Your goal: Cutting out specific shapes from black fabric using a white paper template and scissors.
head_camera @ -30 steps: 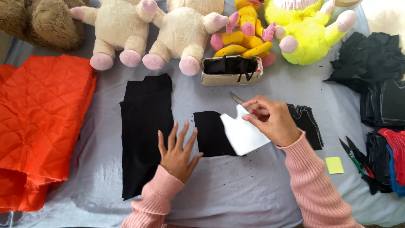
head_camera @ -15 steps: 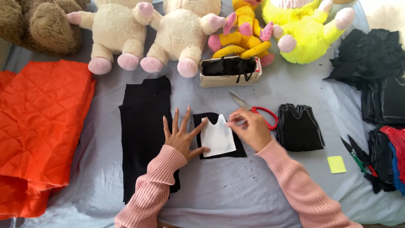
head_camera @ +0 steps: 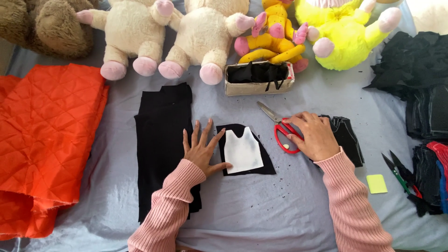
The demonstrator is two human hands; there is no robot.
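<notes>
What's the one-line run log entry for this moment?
left hand: flat beside white pattern on black fabric piece | right hand: on red-handled scissors | surface: grey sheet

A grey-blue sheet (head_camera: 298,205) carries orange quilted fabric (head_camera: 46,135) left, plush toys (head_camera: 205,37) far, black cloth (head_camera: 163,140), red-handled scissors (head_camera: 282,130) centre.

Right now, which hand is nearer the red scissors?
Right. The right hand rests on the red scissors; the left hand lies apart, beside the white pattern piece.

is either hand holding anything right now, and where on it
Right hand grips the red-handled metal scissors at the handle loops. Left hand lies flat, holding nothing.
</notes>
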